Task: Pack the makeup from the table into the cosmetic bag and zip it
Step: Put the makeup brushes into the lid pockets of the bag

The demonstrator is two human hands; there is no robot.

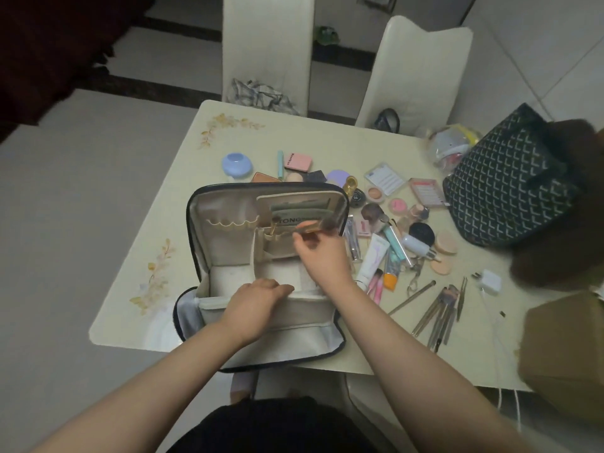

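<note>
While the cosmetic bag (261,256) lies unzipped w/ lid propped up at the worktop's (327,142) near edge, the right hand (322,253) pinches a brush (315,226), angling it toward the lid's elastic loops (273,235). Left hand (258,299) curls over the bag's front wall, bracing it. Most makeup (402,230) sits loose to the right, not packed yet. Risks, prob.: brush misses a loop and drops inside; lid folds w/o that brace; bag overhangs the edge, so a push could tip it.
</note>
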